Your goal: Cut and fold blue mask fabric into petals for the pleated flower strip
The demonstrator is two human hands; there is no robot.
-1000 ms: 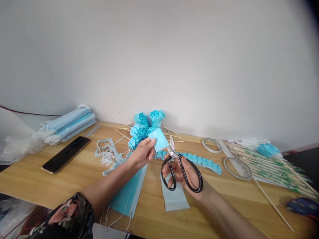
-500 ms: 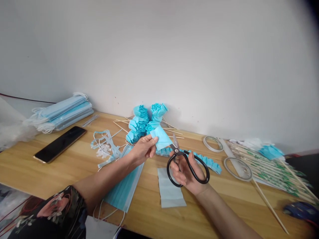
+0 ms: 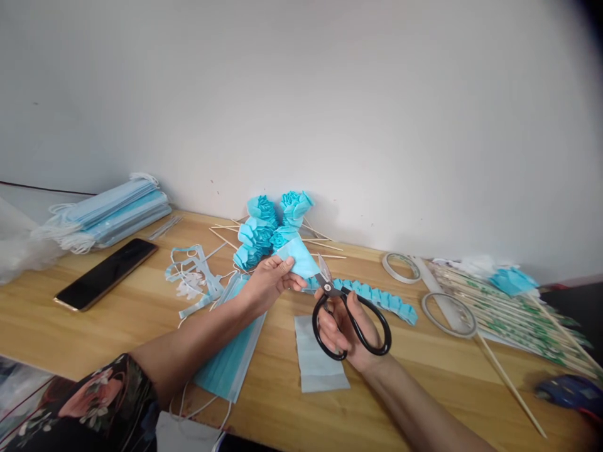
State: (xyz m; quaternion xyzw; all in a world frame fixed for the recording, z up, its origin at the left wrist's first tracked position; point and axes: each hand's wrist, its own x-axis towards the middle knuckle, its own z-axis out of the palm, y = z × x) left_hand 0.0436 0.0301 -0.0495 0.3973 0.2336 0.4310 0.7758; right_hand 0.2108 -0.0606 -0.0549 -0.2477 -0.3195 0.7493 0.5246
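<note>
A small folded piece of light-blue mask fabric (image 3: 304, 257) is pinched between the thumb and fingers of my left hand (image 3: 276, 276). My right hand (image 3: 343, 329) has its fingers in the black loop handles of a pair of scissors (image 3: 328, 287). The scissor blades are parted and sit at the right edge of the fabric. Below lies a pale rectangle of cloth (image 3: 320, 358) on the table. A blue face mask (image 3: 230, 361) lies partly under my left forearm. Behind the hands stand blue fabric flowers (image 3: 257, 232), and a pleated blue strip (image 3: 381, 298) lies to the right.
On the left are a phone (image 3: 106, 274), a stack of masks (image 3: 108, 213) and cut-off scraps (image 3: 195, 276). Tape rolls (image 3: 402, 268), a bundle of green-leaved sticks (image 3: 499, 320) and a dark blue object (image 3: 570, 394) sit on the right of the wooden table (image 3: 405, 389).
The fabric in my left hand now has a more pointed, triangular outline. Both hands and the scissors have shifted slightly left in view, as has the whole scene.
</note>
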